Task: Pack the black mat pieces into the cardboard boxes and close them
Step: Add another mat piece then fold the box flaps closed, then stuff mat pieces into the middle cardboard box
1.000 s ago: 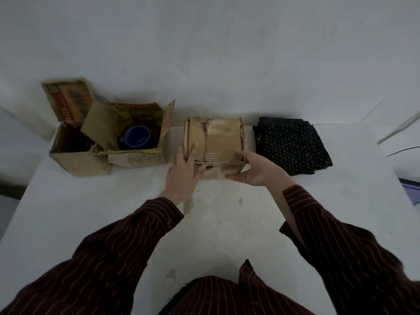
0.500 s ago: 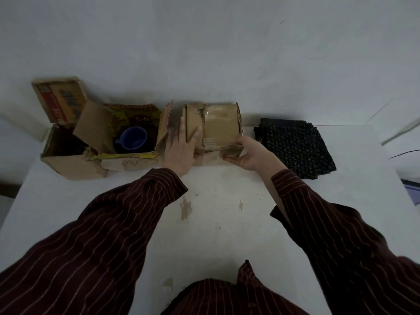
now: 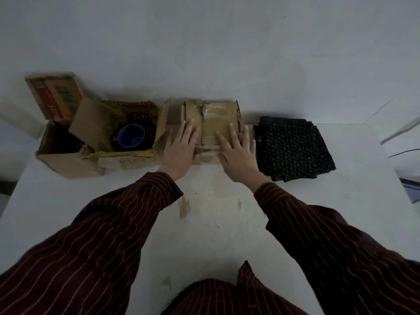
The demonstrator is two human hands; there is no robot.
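My left hand (image 3: 181,146) lies palm down on the near-left part of the small cardboard box (image 3: 213,114). Its fingers are straight and a little spread, and it grips nothing. My right hand (image 3: 236,153) lies the same way on the near-right part, with its little finger out at the box's right edge. I judge that I press flat like this to hold the taped top flaps down and to steady the box, which sits close to the wall (image 3: 227,53) at its 12 o'clock.

At the box's 3 o'clock, just beside my right hand, the black mat pieces (image 3: 293,146) lie stacked on the worktop (image 3: 204,223), studs up and not yet packed. They look placed there for an easy reach.

At 9 o'clock an open box (image 3: 127,159) stands with its flaps up and a blue cup (image 3: 131,135) inside, resting on something dark. I cannot tell whether that is mat. Farther out at 9 o'clock is a second open carton (image 3: 63,162), its printed flap raised and its inside too dark to read. I take the raised flaps as leaving both mouths clear for loading.
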